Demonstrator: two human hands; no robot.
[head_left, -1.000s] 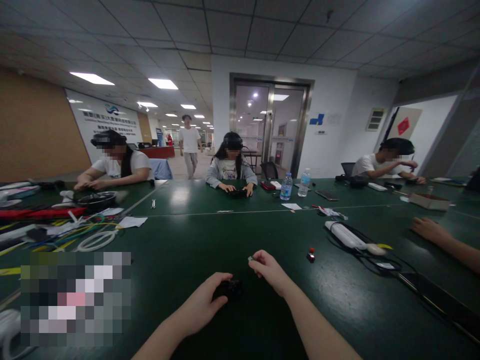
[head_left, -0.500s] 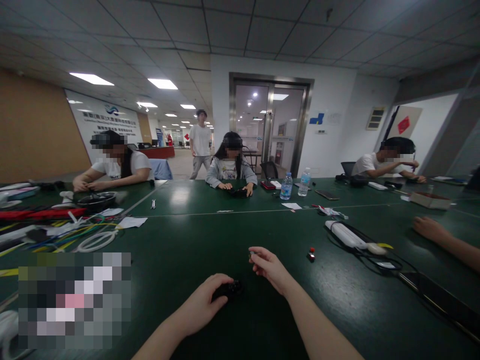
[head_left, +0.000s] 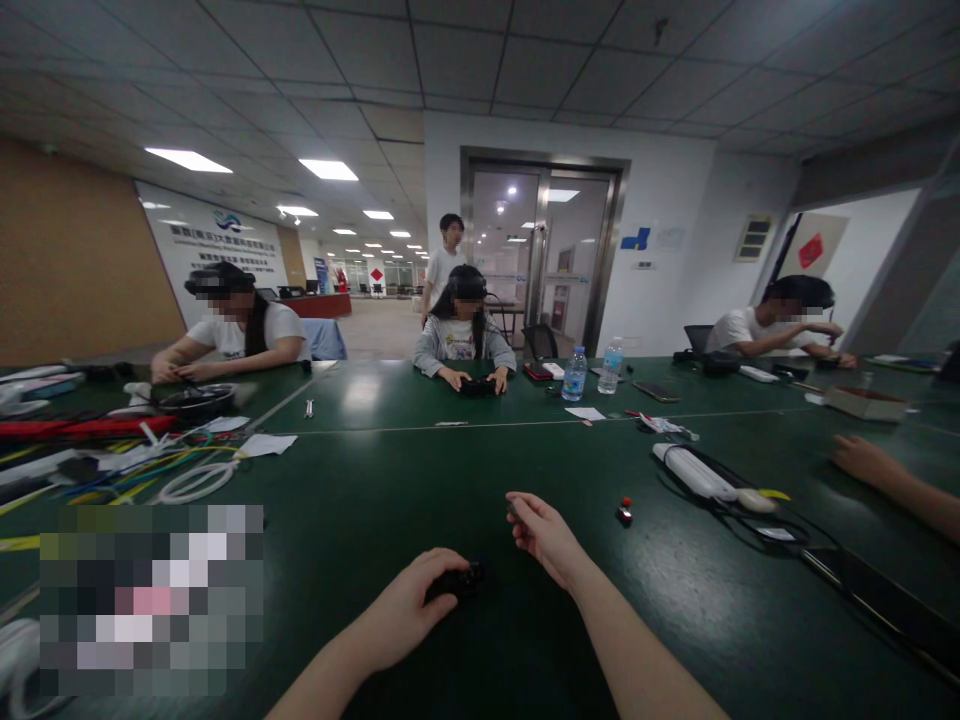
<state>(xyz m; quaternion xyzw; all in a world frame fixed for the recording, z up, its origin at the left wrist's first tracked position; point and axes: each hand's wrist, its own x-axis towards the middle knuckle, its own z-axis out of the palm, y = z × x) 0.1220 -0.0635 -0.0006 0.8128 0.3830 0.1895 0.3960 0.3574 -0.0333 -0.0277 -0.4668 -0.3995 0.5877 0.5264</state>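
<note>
My left hand is closed around a small black device resting on the dark green table, its thumb and fingers on either side. Fine details of the device are lost in the dark. To its right and a little farther off, my right hand is raised just over the table in a pinch. Between thumb and forefinger sits a tiny greyish piece, too small to name. Right of that hand lies a small object with a red top and dark, shiny body.
A white power strip with black cables lies at right, near another person's hand. Two water bottles stand farther back. Tangled cables and papers cover the left side. Several people sit around the table; an open box is far right.
My right hand has shifted slightly right, still pinching. My left hand stays on the black device. The person walking behind has moved right, and the person opposite has brought both hands onto a black object.
</note>
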